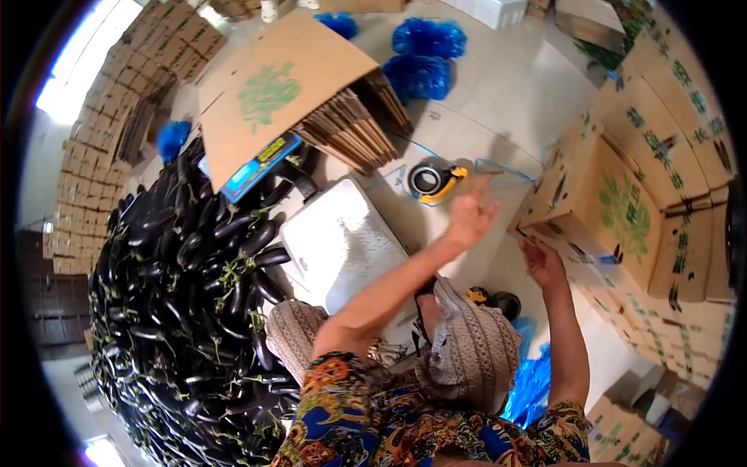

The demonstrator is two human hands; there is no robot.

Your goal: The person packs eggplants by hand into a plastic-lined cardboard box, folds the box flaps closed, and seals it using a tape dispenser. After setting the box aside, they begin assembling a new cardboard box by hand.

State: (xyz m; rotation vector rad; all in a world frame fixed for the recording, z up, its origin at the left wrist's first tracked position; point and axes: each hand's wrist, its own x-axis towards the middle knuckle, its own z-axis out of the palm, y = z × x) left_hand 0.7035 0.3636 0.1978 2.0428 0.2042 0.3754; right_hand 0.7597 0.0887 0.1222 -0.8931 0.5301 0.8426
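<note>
My left hand (471,218) is over the floor just below a yellow and black tape dispenser (436,183), its fingers apart and partly blurred, with nothing seen in it. My right hand (545,265) is beside the lower corner of a cardboard box (615,206) with a green leaf print; its fingers are curled together at the box's edge, and what they pinch is too small to tell. A thin blue strap (510,173) lies on the floor between the dispenser and the box. The white scale platform (342,237) stands left of my left arm.
A large heap of eggplants (187,311) fills the left side. Flattened cartons (288,86) stand behind the blue scale display (261,167). Blue plastic bags (420,58) lie at the back, more blue plastic (529,389) by my right arm. Stacked boxes (677,311) line the right.
</note>
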